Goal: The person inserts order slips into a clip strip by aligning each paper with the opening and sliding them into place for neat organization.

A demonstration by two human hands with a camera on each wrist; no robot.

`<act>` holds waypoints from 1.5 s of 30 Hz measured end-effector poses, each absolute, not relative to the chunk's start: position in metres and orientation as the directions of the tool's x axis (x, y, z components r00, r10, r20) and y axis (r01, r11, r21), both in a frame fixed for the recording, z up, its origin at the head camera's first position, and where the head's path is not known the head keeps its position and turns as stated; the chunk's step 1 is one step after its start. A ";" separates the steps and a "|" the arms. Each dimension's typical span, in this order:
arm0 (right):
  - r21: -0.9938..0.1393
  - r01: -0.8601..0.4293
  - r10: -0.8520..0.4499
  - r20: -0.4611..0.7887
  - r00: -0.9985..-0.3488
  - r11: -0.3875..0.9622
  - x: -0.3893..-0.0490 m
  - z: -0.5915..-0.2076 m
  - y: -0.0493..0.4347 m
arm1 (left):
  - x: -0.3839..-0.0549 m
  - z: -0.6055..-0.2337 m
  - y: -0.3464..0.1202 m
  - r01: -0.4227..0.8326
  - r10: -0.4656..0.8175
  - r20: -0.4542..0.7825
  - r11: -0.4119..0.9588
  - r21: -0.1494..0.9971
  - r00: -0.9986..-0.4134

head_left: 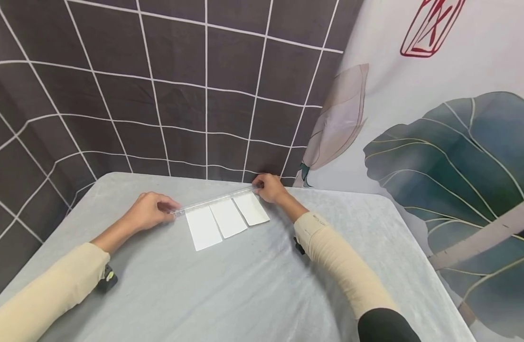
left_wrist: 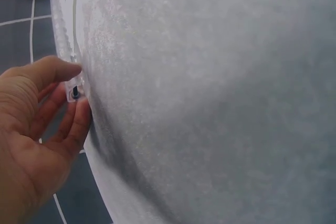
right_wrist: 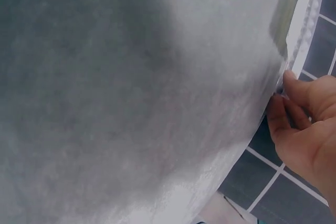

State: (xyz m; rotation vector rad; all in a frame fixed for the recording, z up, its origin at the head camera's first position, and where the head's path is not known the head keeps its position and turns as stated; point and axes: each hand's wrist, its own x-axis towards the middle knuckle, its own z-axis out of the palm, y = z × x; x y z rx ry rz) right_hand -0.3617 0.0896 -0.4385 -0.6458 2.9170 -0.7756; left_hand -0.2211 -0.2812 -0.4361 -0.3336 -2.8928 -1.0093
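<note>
A clear plastic ruler (head_left: pixel 217 200) lies slanted across the top edges of three white paper cards (head_left: pixel 204 230), which sit side by side on the table. My left hand (head_left: pixel 147 211) pinches the ruler's left end between thumb and fingers; in the left wrist view, that left hand (left_wrist: pixel 44 114) is at a clear end with a small dark spot. At the other end, my right hand (head_left: pixel 270 188) pinches the ruler beside the rightmost card (head_left: pixel 252 209). The right wrist view shows the right hand's thumb and fingertips (right_wrist: pixel 278 100) closed at the strip's end.
A pale grey cloth (head_left: pixel 181 294) covers the table, whose far edge runs just behind the right hand. Behind it hangs a dark curtain (head_left: pixel 176 104) with a white grid. A white curtain with a leaf print (head_left: pixel 450 156) hangs at right.
</note>
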 end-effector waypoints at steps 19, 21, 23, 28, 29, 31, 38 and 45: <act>-0.495 -0.415 -0.437 0.078 -0.896 0.763 -0.362 -0.438 0.113 | -0.244 -0.421 -0.281 0.281 0.275 0.100 0.764 0.582 -0.956; -0.494 -0.411 -0.433 0.075 -0.898 0.766 -0.361 -0.437 0.119 | -0.249 -0.419 -0.277 0.293 0.289 0.101 0.766 0.572 -0.952; -0.491 -0.387 -0.415 0.055 -0.908 0.781 -0.356 -0.432 0.124 | -0.254 -0.418 -0.273 0.308 0.305 0.103 0.760 0.572 -0.947; -0.497 -0.393 -0.427 0.049 -0.903 0.774 -0.359 -0.436 0.146 | -0.267 -0.419 -0.259 0.336 0.333 0.116 0.740 0.583 -0.936; -0.499 -0.398 -0.432 0.052 -0.900 0.770 -0.359 -0.436 0.150 | -0.270 -0.419 -0.255 0.338 0.335 0.116 0.740 0.582 -0.935; -0.496 -0.400 -0.432 0.055 -0.900 0.771 -0.358 -0.436 0.159 | -0.276 -0.419 -0.248 0.337 0.337 0.111 0.743 0.578 -0.935; -0.491 -0.360 -0.394 0.036 -0.918 0.793 -0.343 -0.429 0.185 | -0.295 -0.420 -0.223 0.337 0.351 0.092 0.744 0.576 -0.932; -0.477 -0.337 -0.369 0.030 -0.929 0.811 -0.341 -0.428 0.203 | -0.310 -0.420 -0.206 0.355 0.366 0.099 0.746 0.564 -0.925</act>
